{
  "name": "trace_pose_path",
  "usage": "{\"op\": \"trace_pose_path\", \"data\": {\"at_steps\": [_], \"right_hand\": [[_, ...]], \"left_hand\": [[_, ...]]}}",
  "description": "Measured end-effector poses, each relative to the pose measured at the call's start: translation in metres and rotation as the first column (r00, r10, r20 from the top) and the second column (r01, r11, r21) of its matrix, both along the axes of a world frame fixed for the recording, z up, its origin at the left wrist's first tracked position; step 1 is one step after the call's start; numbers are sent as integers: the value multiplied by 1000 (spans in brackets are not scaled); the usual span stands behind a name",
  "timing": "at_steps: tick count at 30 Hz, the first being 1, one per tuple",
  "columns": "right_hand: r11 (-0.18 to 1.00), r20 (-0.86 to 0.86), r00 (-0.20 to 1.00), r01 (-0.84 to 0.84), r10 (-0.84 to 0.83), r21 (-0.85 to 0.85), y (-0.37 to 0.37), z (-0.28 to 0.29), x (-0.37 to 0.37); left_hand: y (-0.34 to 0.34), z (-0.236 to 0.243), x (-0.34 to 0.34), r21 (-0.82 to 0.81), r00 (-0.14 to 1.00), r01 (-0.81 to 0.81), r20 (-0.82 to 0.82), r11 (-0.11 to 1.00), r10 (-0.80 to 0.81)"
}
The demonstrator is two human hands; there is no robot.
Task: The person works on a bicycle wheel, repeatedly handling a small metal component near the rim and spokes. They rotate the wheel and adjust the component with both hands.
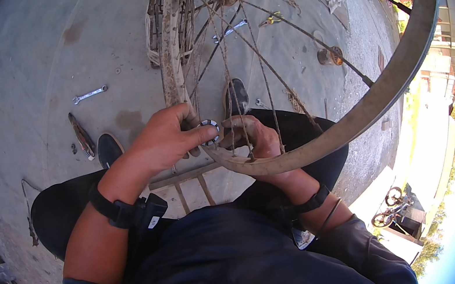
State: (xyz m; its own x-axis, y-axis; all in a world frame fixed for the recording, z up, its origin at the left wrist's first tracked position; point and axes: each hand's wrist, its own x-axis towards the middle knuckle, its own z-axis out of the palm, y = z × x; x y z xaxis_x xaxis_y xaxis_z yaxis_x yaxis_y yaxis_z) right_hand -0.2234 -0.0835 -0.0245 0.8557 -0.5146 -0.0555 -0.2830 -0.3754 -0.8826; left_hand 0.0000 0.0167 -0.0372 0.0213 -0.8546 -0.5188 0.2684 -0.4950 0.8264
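A bare bicycle wheel rim (384,89) with thin rusty spokes (263,66) stands in front of me, resting near my lap. My left hand (159,140) pinches a small round notched spoke tool (209,132) against the rim's lower edge. Behind the spokes, my right hand (250,135) grips the rim at the same spot. A second dirty wheel or tyre (169,45) stands upright just beyond my left hand. Both wrists wear dark bands.
On the concrete floor lie a spanner (90,94) at left, another spanner (229,30) and pliers (271,19) further off, a flat tool (82,135), and a rusty can (330,56). My shoes (108,149) and a wooden frame (186,177) sit below. Bicycles (390,209) stand at right.
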Motion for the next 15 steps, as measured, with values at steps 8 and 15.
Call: {"op": "trace_pose_path", "data": {"at_steps": [8,15], "right_hand": [[1000,-44,999,10,-9,17,0,1,-1],[982,-142,989,52,-26,180,2,15,1]], "left_hand": [[2,5,12,-32,993,99,-65,995,-101],[4,-2,10,-94,974,130,196,987,-110]]}}
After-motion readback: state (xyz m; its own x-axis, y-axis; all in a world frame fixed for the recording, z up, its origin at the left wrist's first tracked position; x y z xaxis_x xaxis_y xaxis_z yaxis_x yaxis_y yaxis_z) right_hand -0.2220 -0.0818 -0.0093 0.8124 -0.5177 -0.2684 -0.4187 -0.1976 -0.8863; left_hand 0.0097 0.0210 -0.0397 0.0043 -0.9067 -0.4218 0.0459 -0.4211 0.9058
